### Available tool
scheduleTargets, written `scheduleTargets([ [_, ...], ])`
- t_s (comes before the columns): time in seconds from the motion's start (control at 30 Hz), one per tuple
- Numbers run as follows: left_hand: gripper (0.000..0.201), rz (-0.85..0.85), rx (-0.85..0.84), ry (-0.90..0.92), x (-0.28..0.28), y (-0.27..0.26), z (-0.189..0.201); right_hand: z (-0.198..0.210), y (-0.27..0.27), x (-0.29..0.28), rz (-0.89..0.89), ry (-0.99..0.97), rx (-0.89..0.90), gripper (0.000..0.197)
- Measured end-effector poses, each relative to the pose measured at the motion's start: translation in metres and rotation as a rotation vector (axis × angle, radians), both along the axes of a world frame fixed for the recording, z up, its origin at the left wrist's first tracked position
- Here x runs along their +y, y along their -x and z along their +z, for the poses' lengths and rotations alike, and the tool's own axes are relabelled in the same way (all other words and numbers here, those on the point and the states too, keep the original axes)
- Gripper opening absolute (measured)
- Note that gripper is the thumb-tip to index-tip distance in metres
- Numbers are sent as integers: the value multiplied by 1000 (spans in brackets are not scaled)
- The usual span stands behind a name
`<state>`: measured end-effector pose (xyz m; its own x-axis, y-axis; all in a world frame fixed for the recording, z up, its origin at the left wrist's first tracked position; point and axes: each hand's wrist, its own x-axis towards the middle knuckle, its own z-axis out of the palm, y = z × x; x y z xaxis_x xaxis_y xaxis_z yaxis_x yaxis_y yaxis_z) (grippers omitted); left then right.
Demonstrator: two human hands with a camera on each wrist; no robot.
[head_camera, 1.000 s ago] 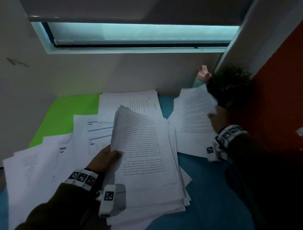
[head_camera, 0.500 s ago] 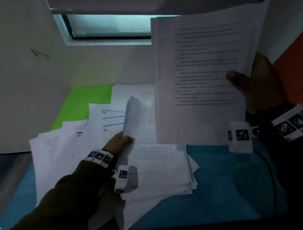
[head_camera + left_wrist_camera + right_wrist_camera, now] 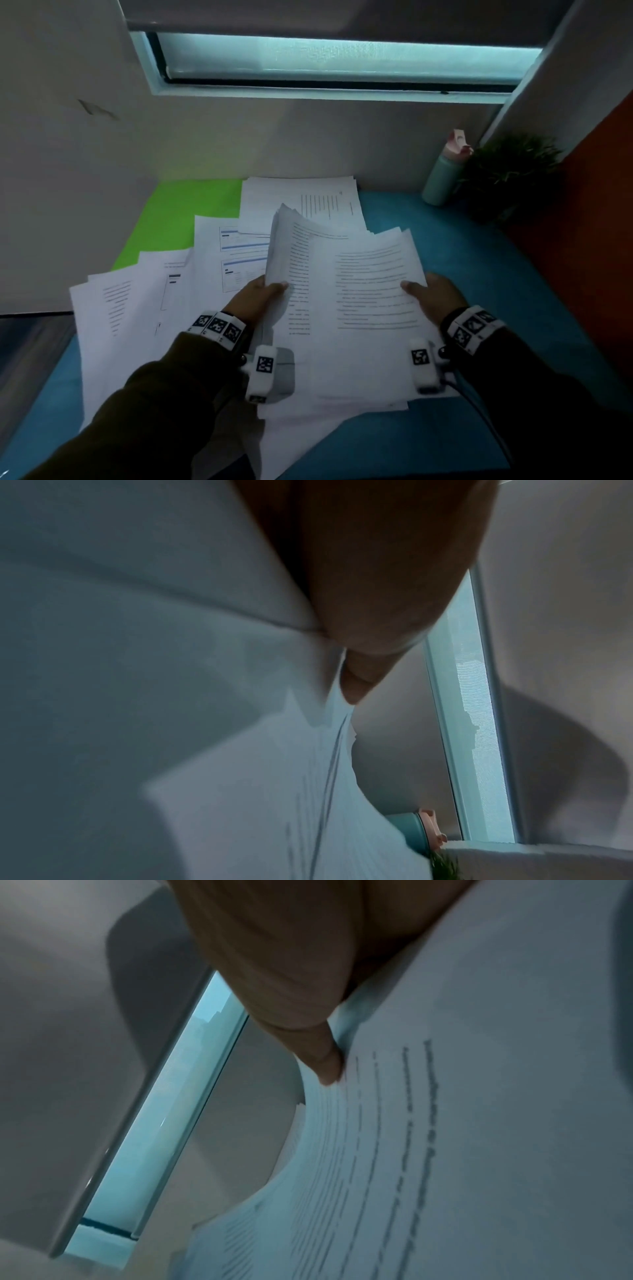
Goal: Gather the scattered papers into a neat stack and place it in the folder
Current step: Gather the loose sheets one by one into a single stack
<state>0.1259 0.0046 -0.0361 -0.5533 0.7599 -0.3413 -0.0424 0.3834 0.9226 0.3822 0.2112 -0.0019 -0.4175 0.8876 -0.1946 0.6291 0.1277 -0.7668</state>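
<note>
A thick stack of printed white papers (image 3: 301,308) lies tilted at the middle of the blue desk. My left hand (image 3: 257,294) grips its left edge, thumb on top, and the sheets curl upward there. My right hand (image 3: 430,294) pinches a thinner bundle of sheets (image 3: 370,291) by its right edge, lying over the stack. The right wrist view shows the thumb (image 3: 325,1066) pressing the printed sheets (image 3: 445,1150). More loose papers (image 3: 113,308) spread to the left and at the back (image 3: 298,202). A bright green folder (image 3: 181,219) lies under them at the back left.
A mint bottle with a pink lid (image 3: 443,171) and a dark potted plant (image 3: 510,174) stand at the back right corner. The wall and a window (image 3: 325,65) close the back; a red panel (image 3: 589,205) runs along the right. Bare blue desk (image 3: 479,260) shows at right.
My right hand picked sheets up from the back right, lifted them high before the camera, then brought them down onto the stack that my left hand still holds.
</note>
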Motion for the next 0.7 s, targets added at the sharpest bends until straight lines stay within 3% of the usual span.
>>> scheduleTargets([
  [0.17,63,-83,80,-36,-1,-9,10,-11,33,-15,26,-31,-52,44],
  [0.27,61,-67,22,-74,-3,-16,7,-13,41,-26,114,-32,-130,49],
  [0.33,55,-65,-44,-82,-3,-24,7,-14,37,-25,114,-31,-55,48],
  [0.47,35,7,-194,-145,1,-49,22,-13,12,-10,-177,83,240,85],
  [0.57,29,107,-266,-146,11,-62,28,-11,-9,0,-55,302,324,93],
  [0.63,27,101,-229,-109,21,-65,30,-4,-18,-4,29,555,471,87],
  [0.7,15,58,-171,-41,26,-69,37,3,-28,-7,60,687,557,55],
])
